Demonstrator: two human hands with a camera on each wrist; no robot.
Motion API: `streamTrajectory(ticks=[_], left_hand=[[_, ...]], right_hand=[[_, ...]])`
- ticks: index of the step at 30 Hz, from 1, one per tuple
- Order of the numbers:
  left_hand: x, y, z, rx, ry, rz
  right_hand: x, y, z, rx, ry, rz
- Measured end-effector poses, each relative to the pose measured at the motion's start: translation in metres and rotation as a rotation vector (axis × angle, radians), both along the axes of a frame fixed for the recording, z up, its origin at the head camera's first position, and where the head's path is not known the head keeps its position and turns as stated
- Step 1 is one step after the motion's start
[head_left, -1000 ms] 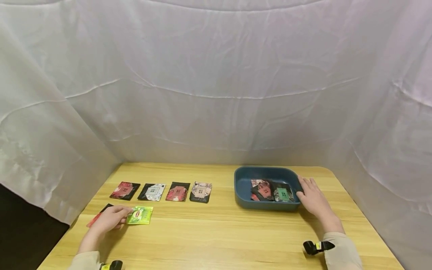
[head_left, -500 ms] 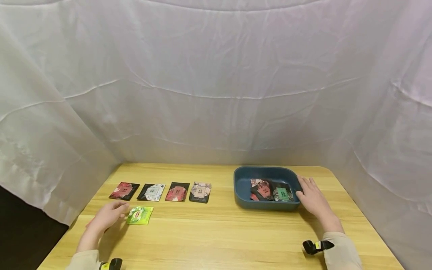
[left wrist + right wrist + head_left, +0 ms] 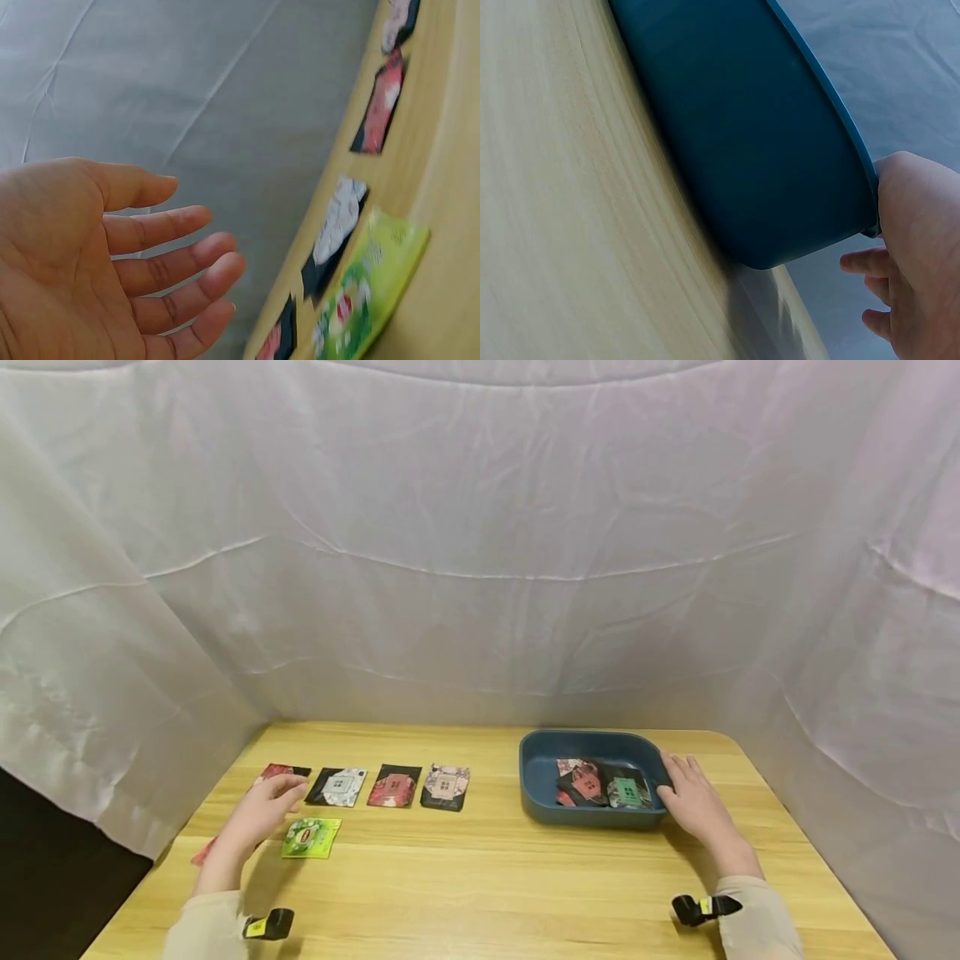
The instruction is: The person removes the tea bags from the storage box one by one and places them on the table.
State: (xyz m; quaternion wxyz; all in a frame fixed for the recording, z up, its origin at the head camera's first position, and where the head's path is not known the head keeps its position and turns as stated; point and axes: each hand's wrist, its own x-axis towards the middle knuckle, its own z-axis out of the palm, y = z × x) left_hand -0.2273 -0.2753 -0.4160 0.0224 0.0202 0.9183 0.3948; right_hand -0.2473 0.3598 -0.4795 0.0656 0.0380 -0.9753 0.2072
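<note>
My left hand (image 3: 258,814) is over the table's left side, holding nothing, its fingers apart and loosely bent in the left wrist view. To its right lies a green-yellow tea bag sachet (image 3: 311,838). Its fingertips overlap a red-and-black sachet (image 3: 291,770) at the left end of the back row. A red sachet (image 3: 201,855) is mostly hidden under the wrist. My right hand (image 3: 701,810) rests against the right end of a dark blue plastic box (image 3: 540,808), fingers extended along its side and thumb at the rim. Two or more sachets (image 3: 628,789) lie inside the box.
Rightward along the back row lie a black-and-white sachet (image 3: 337,787), a red-and-black one (image 3: 394,787) and a pale floral one (image 3: 446,787). Grey-white cloth (image 3: 480,568) hangs behind and at both sides of the wooden table (image 3: 480,893).
My left hand has let go of the green-yellow sachet, drawn back from it, then moved forward to the back row's left end. The right hand and the box stay in place.
</note>
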Motion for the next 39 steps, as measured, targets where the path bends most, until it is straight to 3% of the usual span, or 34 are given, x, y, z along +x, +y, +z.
streamTrajectory(ticks=[20,25,39], left_hand=[[-0.036,0.066,0.015,0.111,0.075,-0.055],[-0.046,0.088,0.017,0.158,0.099,-0.089],[-0.067,0.163,0.022,0.340,0.073,-0.151]], right_hand=[[0.001,-0.001,0.001,-0.004,0.004,0.002],[0.001,-0.001,0.002,0.000,0.007,0.001],[0.002,-0.002,0.004,0.001,0.002,-0.006]])
